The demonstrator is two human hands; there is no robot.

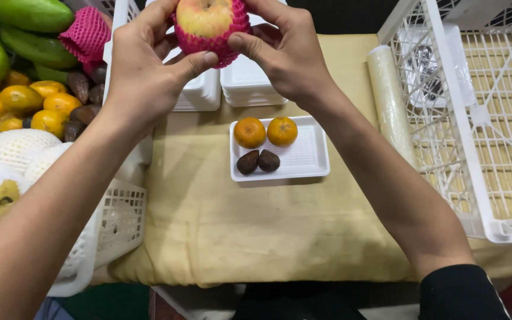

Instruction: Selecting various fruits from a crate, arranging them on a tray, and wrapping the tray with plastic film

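- Yellow cloth (256, 237) covers the table
- Empty white crate (481, 124) stands at the right, a roll of film (389, 101) just beside it
- White basket (117, 222) at the left holds mangoes, oranges and net-wrapped fruit
- White foam tray (306, 157) in the middle carries two oranges (265, 132) and two brown fruits (258, 161)
- Left hand (143, 65) and right hand (285, 50), fingers curled, both grip the apple (205, 18) in its pink foam net (208, 50), raised above the stacked trays (250, 83)

Single head view, looking steeply down from above, close over cloth-covered table (256, 237), forearms reaching away from camera
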